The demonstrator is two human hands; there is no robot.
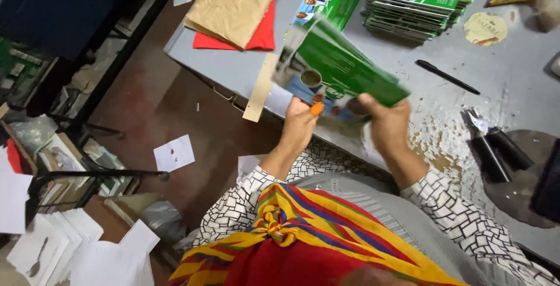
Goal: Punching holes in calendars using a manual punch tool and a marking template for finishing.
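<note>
Striped cloth (303,233) in red, yellow and green lies closest, knotted at your front. Your left hand (298,124) and right hand (386,124) each clamp the lower edge of 1 green printed carton (338,67), raised over the grey table (513,76). Beyond: 1 stack of flat cartons (417,6), 1 black pen (448,77).

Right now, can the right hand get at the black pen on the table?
Probably not at once: the right hand grips the green carton together with the left hand. The black pen lies unobstructed on the grey table beyond it.
</note>
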